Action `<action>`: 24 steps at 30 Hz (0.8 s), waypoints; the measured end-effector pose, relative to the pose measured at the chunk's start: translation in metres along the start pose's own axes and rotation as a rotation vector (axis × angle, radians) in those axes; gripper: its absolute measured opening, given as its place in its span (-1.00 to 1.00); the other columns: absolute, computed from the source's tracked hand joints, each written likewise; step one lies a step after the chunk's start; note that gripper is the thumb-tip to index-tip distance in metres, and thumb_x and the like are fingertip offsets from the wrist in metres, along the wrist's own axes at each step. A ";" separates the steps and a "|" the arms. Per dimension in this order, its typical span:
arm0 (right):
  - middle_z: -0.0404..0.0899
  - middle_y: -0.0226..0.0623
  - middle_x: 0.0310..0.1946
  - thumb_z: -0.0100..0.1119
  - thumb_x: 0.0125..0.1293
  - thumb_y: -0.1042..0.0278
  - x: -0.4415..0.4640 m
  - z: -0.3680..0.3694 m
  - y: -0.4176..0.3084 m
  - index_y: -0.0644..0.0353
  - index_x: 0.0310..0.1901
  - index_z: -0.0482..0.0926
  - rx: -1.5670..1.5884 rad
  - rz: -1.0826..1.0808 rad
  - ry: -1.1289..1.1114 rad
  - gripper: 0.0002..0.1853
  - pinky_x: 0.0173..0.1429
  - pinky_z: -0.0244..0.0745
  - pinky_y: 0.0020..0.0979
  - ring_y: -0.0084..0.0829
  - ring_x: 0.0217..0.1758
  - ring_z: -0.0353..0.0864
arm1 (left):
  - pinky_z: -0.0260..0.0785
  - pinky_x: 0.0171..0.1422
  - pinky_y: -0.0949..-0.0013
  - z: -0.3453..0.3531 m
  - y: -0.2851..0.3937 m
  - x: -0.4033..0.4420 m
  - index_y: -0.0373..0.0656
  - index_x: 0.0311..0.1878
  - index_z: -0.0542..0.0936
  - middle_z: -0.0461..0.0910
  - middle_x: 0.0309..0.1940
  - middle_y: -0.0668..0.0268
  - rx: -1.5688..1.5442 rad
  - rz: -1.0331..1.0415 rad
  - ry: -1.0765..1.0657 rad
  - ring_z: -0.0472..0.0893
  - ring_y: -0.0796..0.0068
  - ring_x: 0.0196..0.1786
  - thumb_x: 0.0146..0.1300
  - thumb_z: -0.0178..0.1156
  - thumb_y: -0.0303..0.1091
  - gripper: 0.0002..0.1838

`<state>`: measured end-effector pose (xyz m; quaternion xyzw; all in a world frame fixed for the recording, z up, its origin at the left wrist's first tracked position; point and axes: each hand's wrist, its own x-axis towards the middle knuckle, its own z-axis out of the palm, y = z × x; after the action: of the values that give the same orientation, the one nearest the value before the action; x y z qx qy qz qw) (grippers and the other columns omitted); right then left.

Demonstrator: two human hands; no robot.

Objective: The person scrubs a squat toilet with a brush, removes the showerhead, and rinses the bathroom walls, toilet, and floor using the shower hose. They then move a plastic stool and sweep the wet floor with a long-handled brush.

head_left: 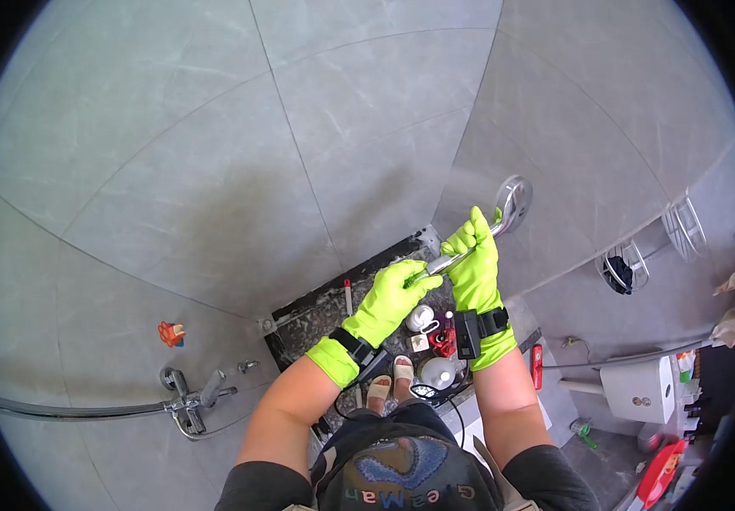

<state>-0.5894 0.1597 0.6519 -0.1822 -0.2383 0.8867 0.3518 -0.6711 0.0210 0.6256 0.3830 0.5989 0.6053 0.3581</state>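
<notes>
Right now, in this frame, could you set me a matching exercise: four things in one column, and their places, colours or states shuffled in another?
Things:
1. shower head
2. gloves
3. sandals
4. mixer tap

Places, colours or states:
A. fixed to the wall at the picture's left
B. off-white, worn
C. handle held in the left grip and right grip
D. bright yellow-green

Pairs: 1-C, 2-D, 3-B, 4-A
</notes>
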 end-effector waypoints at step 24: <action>0.32 -0.56 -0.63 0.19 0.38 0.22 -0.002 0.022 0.006 0.03 -0.41 0.40 -0.152 -0.195 0.246 -0.76 -0.40 0.35 -0.44 -0.63 -0.60 0.29 | 0.32 -0.37 0.25 0.006 -0.003 0.016 -0.27 -0.29 0.55 0.52 -0.55 0.20 0.394 -0.050 0.080 0.46 0.43 -0.48 0.13 0.39 -0.20 -0.68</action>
<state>-0.6018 0.1477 0.6670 -0.2912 -0.2763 0.7988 0.4480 -0.6726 0.0379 0.6233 0.4065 0.7286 0.4822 0.2671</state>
